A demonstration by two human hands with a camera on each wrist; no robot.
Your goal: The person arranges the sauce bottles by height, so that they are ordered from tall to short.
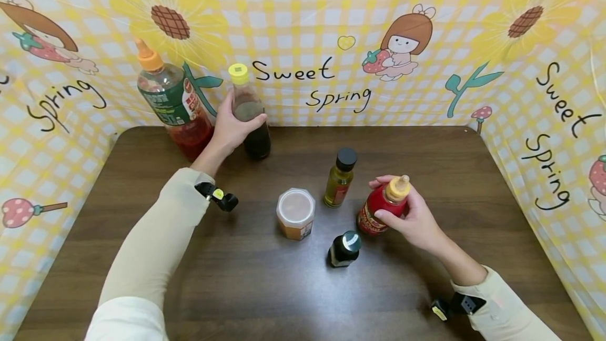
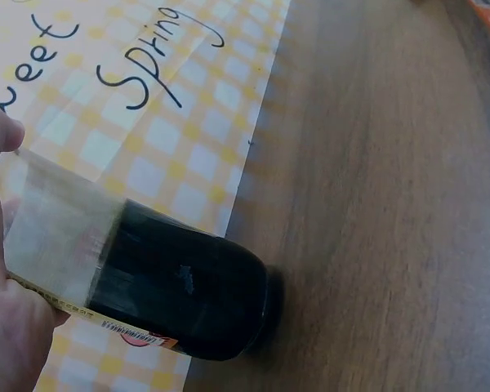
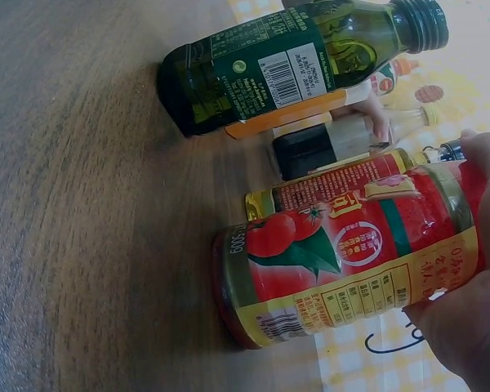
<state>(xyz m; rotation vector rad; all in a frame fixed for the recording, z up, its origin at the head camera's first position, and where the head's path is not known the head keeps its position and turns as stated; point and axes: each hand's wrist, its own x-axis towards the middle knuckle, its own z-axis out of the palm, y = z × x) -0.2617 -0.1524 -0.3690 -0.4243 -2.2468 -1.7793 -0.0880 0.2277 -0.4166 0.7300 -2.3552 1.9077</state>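
At the back of the table my left hand [image 1: 236, 122] grips a bottle of dark sauce [image 1: 258, 141] with a yellow cap, thumb and fingers around its upper part. In the left wrist view the dark liquid [image 2: 180, 282] fills its lower half. My right hand [image 1: 416, 220] holds a red ketchup bottle [image 1: 376, 212] with a yellow nozzle cap, at the right of the group. Tomatoes show on the label of the ketchup bottle [image 3: 335, 253] in the right wrist view. Beside it stand a small oil bottle [image 1: 337, 186] with a black cap and a dark green bottle [image 1: 343, 251].
A large chili sauce bottle [image 1: 175, 99] with an orange nozzle stands at the back left, partly behind my left wrist. An octagonal jar [image 1: 295, 214] with a pale lid sits mid-table. Checked yellow cloth [image 1: 293, 25] hangs behind the wooden table [image 1: 236, 288].
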